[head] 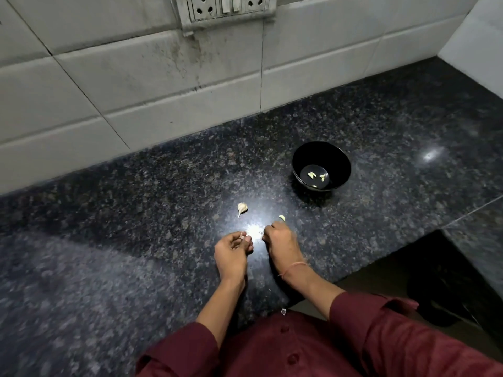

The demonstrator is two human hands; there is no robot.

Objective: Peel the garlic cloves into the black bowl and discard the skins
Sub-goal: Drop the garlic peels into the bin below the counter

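Observation:
The black bowl point(321, 156) stands on the dark granite counter point(136, 213) and holds several peeled garlic cloves point(312, 174). The remainder of a garlic bulb point(242, 207) with its stem lies left of the bowl. A peeled clove point(282, 218) lies on the counter just beyond my right hand point(280, 240), whose fingers are curled; what they hold is hidden. My left hand point(232, 251) pinches a garlic clove with pinkish skin point(242, 236) at its fingertips. The two hands sit close together, a small gap between them.
A white tiled wall point(136, 91) with a socket panel point(226, 8) rises behind the counter. The counter's front edge drops off at the lower right, where a dark bin point(441, 289) stands on the floor.

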